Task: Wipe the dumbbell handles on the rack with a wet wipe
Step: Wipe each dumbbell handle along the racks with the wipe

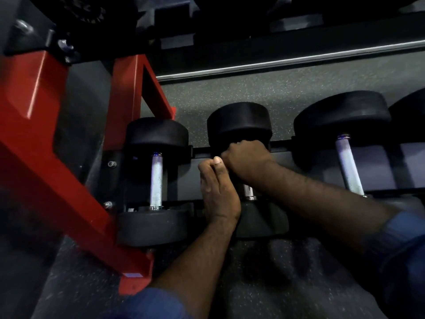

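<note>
Speckled dark rubber floor (276, 93) lies behind the low tier of the rack (57, 162), whose red frame fills the left side. We are working on the middle dumbbell (239, 120). Our right hand (246, 157) is clenched round the far end of its handle (248, 191), just under the far head, and only a short bare piece of metal shows near the close head. Our left hand (218, 189) sits tight against the right one, fingers curled and thumb up, but we cannot tell whether it grasps the handle or something else. The wet wipe is not visible; we judge it is hidden inside one of the hands. How many handles are already wiped we cannot say, because the left handle (156, 180) and the right handle (349, 166) show no clear wet trace. So these two neighbours may still remain. The black heads stand close on both sides and leave little room for the knuckles, and a dark upper rail (276, 54) runs above the row.
</note>
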A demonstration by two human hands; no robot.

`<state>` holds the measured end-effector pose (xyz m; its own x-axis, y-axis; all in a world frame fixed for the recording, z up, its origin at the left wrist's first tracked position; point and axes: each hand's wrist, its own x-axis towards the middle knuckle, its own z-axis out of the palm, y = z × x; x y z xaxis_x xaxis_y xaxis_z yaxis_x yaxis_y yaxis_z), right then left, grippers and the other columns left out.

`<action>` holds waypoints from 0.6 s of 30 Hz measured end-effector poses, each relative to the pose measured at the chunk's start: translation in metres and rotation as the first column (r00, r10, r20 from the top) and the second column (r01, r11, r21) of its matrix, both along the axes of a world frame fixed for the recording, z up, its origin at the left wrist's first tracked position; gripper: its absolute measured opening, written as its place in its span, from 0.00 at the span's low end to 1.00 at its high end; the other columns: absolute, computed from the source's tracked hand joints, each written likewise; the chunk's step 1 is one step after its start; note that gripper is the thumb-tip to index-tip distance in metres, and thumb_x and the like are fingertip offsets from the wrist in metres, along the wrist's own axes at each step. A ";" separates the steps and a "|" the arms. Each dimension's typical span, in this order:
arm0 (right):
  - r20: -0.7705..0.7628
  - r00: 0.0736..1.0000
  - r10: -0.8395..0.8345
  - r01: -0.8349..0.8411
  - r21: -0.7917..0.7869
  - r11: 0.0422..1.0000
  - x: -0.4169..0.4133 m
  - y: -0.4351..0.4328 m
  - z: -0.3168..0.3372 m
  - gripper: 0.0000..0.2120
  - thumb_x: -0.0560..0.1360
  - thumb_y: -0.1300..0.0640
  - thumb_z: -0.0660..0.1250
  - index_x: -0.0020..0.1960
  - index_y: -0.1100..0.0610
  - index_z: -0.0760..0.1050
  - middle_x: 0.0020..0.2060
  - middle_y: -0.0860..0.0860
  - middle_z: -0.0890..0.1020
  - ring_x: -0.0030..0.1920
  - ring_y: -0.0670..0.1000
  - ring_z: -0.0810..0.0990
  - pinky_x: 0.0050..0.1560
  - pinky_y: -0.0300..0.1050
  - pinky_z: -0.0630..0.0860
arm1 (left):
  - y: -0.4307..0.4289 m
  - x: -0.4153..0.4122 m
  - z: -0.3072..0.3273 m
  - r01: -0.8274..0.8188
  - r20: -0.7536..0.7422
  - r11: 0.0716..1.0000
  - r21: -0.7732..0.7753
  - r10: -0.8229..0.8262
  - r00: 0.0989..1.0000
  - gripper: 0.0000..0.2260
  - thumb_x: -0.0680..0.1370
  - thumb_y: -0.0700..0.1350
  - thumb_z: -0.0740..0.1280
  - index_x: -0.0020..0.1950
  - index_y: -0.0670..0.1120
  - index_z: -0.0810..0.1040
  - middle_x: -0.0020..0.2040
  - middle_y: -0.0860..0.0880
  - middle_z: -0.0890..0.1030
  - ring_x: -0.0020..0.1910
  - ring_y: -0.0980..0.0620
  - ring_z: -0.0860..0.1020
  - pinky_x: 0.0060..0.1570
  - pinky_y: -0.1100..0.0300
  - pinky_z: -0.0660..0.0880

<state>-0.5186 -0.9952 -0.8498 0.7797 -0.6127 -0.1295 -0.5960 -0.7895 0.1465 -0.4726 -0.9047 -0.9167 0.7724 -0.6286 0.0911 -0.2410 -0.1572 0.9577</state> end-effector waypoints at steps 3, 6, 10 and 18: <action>-0.220 0.970 0.099 -0.053 0.206 0.977 -0.003 0.004 -0.006 0.15 0.84 0.55 0.57 0.68 0.54 0.75 0.64 0.55 0.79 0.63 0.60 0.80 0.53 0.50 0.75 | 0.001 -0.001 -0.001 0.011 -0.014 1.000 0.020 -0.010 1.000 0.24 0.79 0.68 0.48 0.52 0.49 0.68 0.49 0.46 0.78 0.49 0.47 0.76 0.50 0.54 0.69; -0.203 0.957 0.207 -0.083 0.493 0.866 -0.016 0.000 -0.010 0.17 0.77 0.58 0.68 0.65 0.52 0.76 0.58 0.56 0.83 0.56 0.58 0.83 0.54 0.46 0.79 | 0.000 0.000 -0.003 0.013 -0.003 0.999 0.031 -0.013 1.000 0.24 0.80 0.68 0.49 0.53 0.49 0.69 0.50 0.46 0.79 0.50 0.46 0.78 0.52 0.52 0.72; 0.399 0.890 -0.219 -0.183 0.755 0.630 -0.057 -0.012 -0.014 0.12 0.77 0.67 0.69 0.53 0.53 0.84 0.44 0.49 0.87 0.42 0.42 0.85 0.45 0.37 0.77 | 0.000 -0.001 -0.002 0.028 -0.013 0.999 0.041 -0.027 1.000 0.24 0.79 0.69 0.48 0.53 0.50 0.69 0.50 0.47 0.80 0.50 0.48 0.77 0.51 0.55 0.69; 0.244 -0.107 -0.964 0.085 0.968 0.236 -0.063 -0.015 -0.090 0.02 0.75 0.63 0.72 0.45 0.58 0.84 0.36 0.53 0.84 0.33 0.48 0.78 0.33 0.40 0.73 | 0.000 0.001 -0.004 0.040 0.013 0.998 0.051 -0.040 0.999 0.25 0.80 0.68 0.48 0.52 0.48 0.69 0.49 0.46 0.80 0.50 0.47 0.78 0.52 0.54 0.70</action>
<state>-0.5821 -1.0100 -0.9393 -0.0070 -0.9120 -0.4102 -0.1486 0.4066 -0.9014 -0.4721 -0.9048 -0.9210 0.7454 -0.6631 0.0689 -0.2610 -0.1951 0.9454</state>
